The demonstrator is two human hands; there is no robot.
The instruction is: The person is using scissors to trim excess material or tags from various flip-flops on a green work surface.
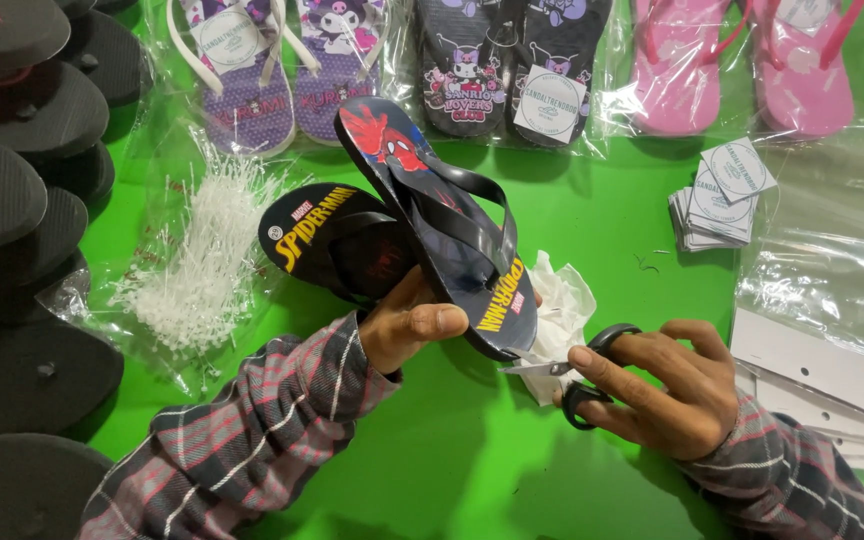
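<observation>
Your left hand (414,322) is clamped on the flip-flops (422,225), thumb on top, soles tilted up above the table (472,460). Your right hand (667,385) is curled around scissors (592,370), blades touching the flip-flops' heel end.

bagged purple sandals (272,75) | pink pair (742,65) | white plastic ties (202,270) (loose heap) | card stack (717,205)

Both arms wear long plaid flannel sleeves, dark grey crossed with red and white stripes, the left sleeve (242,440) and right sleeve (802,480) reaching down to bare hands.
</observation>
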